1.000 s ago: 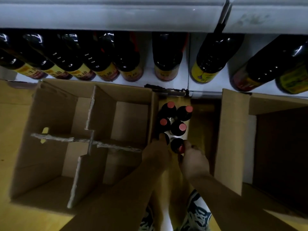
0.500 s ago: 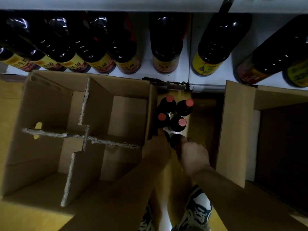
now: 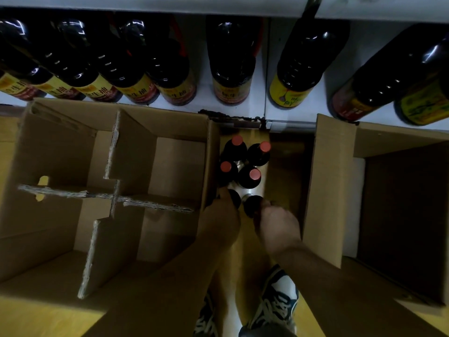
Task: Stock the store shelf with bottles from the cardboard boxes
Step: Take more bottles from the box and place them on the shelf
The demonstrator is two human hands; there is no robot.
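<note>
Left hand clasps the near-left bottle, right hand the near-right bottle, by the tops; lift both straight up, clear of the red-capped bottles beyond, toward the shelf.

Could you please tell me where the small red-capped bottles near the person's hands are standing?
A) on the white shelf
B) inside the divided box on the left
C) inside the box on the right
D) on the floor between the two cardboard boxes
D: the red-capped bottles stand clustered on the floor in the gap between the divided box and the right box, just below the front edge of the shelf.
</note>
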